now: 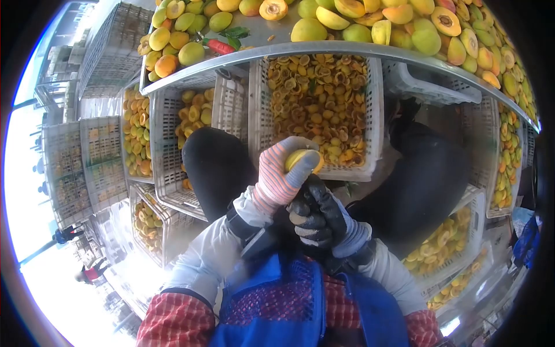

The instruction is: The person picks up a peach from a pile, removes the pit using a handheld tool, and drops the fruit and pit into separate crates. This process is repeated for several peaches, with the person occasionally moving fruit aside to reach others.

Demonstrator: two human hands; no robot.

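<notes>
My left hand (pixel 281 176), in a pink striped glove, is closed around a yellow fruit (pixel 302 158) and holds it up in front of my chest. My right hand (pixel 319 218), in a dark glove, is curled into a fist just below and touching the left hand; whatever is inside the fist is hidden. Both hands hover over the near edge of a white plastic crate (pixel 257 115) filled with halved, pitted yellow fruit (pixel 318 98). My knees in black trousers (pixel 215 168) flank the crate.
A metal table (pixel 300 49) above carries several whole yellow-green fruits (pixel 358 26) and a red-handled object (pixel 218 45). More white crates of halved fruit stand at the left (pixel 167 150) and right (pixel 457 231). Stacked crates (pixel 87 162) fill the far left.
</notes>
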